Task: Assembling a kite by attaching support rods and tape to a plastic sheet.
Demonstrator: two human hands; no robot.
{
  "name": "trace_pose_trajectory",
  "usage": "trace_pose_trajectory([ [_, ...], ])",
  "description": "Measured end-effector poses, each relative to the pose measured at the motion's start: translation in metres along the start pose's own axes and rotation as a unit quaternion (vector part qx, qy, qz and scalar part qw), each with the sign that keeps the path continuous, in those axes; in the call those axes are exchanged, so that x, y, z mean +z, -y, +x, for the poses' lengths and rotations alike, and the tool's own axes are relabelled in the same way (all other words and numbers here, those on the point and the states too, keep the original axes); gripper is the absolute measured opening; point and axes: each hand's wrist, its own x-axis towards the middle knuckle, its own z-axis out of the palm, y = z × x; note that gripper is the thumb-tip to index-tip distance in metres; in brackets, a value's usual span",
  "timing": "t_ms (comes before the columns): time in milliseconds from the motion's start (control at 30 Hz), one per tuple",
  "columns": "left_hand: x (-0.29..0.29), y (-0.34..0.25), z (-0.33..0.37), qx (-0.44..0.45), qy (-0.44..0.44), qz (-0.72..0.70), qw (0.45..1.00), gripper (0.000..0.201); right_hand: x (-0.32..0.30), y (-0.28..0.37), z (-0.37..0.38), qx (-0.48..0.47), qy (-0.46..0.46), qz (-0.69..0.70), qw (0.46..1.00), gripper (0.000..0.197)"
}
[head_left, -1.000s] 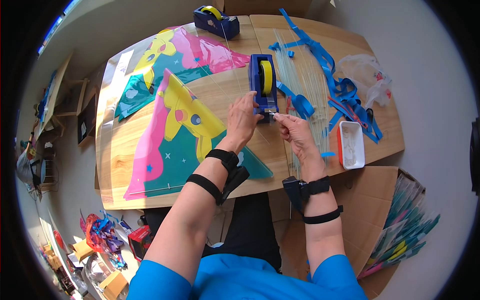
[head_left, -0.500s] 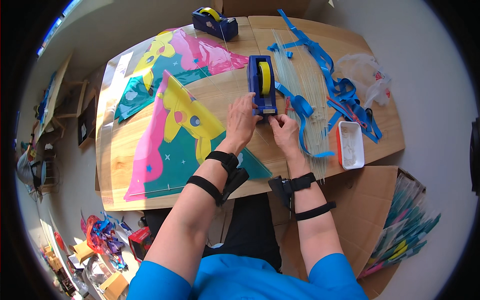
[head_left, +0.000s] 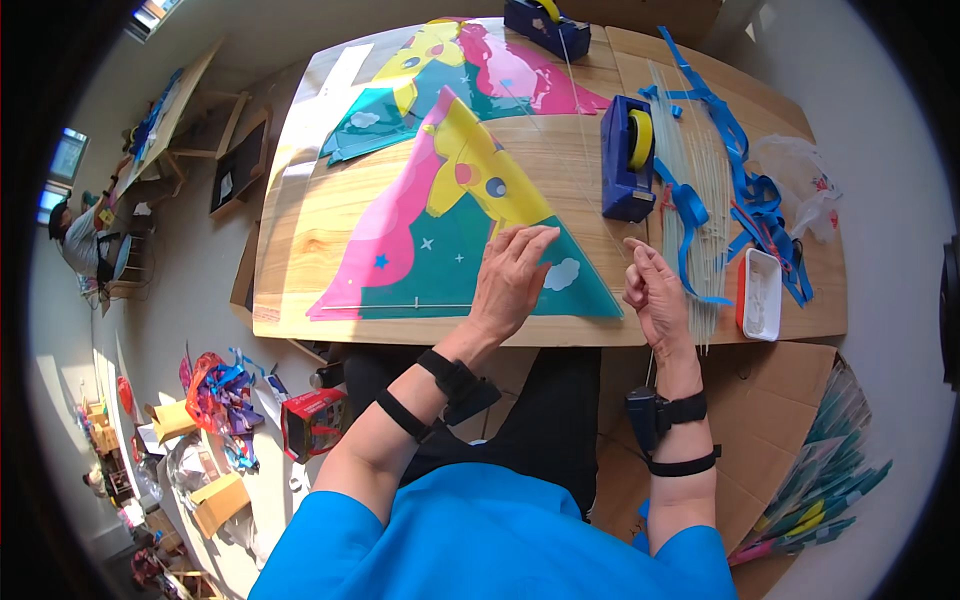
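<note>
One triangular sheet [head_left: 400,270]: was laid on the near left of the table [head_left: 300,230], its tip turned to the far side.
Left hand [head_left: 508,285]: was held over the sheet's right half, thumb spread from the fingers; whether the sheet was touched could not be told.
Right hand [head_left: 655,295]: was held near the sheet's right corner, thumb and forefinger close; whether anything was pinched could not be told.
Blue tape dispenser [head_left: 617,150]: was placed beyond the right hand.
</note>
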Motion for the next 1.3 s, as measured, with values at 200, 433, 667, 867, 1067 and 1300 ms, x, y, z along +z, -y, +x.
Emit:
trace_pose_trajectory([
  [200, -0.061, 0.027, -0.179, -0.137, 0.074, 0.098, 0.983, 0.042, 0.077, -0.105, -0.030, 0.122, 0.054, 0.019, 0.991, 0.019],
  [433, -0.081, 0.064, -0.178, -0.166, 0.041, 0.256, 0.952, 0.057, 0.165, -0.149, -0.018, 0.105, 0.031, -0.059, 0.992, 0.014],
  [667, -0.073, 0.087, -0.190, -0.135, 0.070, 0.293, 0.944, 0.056, 0.187, -0.170, -0.016, 0.121, 0.011, -0.128, 0.984, 0.016],
  [867, -0.075, 0.090, -0.194, -0.121, 0.083, 0.304, 0.941, 0.053, 0.190, -0.179, -0.016, 0.140, -0.011, -0.162, 0.977, 0.016],
  [1067, -0.071, 0.095, -0.196, -0.117, 0.084, 0.319, 0.937, 0.049, 0.193, -0.173, -0.017, 0.188, -0.020, -0.137, 0.972, 0.013],
  [1300, -0.071, 0.095, -0.196, -0.118, 0.095, 0.320, 0.935, 0.051, 0.194, -0.178, -0.014, 0.170, -0.033, -0.148, 0.974, 0.014],
])
